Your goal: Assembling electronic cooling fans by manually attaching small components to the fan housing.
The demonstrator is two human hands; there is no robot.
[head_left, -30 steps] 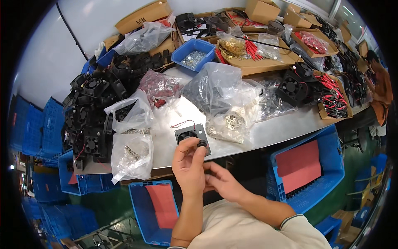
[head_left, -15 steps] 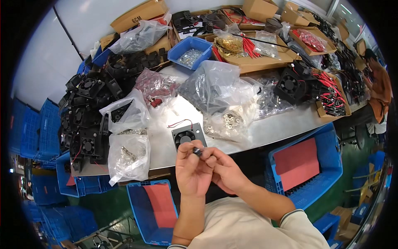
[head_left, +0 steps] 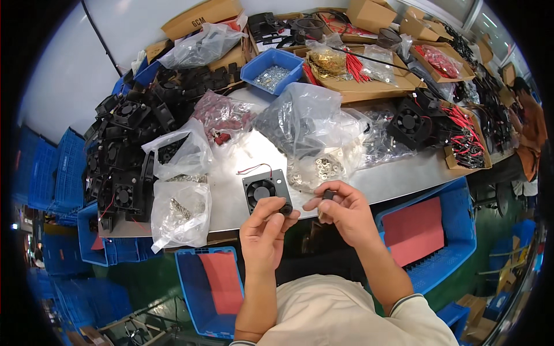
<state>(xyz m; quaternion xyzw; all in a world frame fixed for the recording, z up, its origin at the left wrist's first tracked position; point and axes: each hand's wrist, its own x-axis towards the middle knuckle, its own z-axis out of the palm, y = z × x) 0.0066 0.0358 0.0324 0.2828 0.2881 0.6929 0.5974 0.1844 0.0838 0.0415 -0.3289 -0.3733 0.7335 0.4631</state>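
Left hand [head_left: 262, 233] pinches a round black part [head_left: 286, 210], right hand [head_left: 348, 217] a small dark piece [head_left: 328, 195], both grips nearly closed; I'd steady both over the counter [head_left: 226, 214].

The left hand [head_left: 261, 235] pinches a round black part [head_left: 286, 209] near the square fan [head_left: 261, 189] on the metal surface [head_left: 225, 199]; the right hand [head_left: 346, 214] holds a small dark piece [head_left: 328, 195].

Hands [head_left: 263, 232]: 2. Small black parts [head_left: 328, 195] held: 2, one per hand. Fan [head_left: 261, 193] nearest hands: 1. Blue bin [head_left: 289, 83] of metal bits [head_left: 271, 78]: 1. Co-worker [head_left: 530, 135]: 1.
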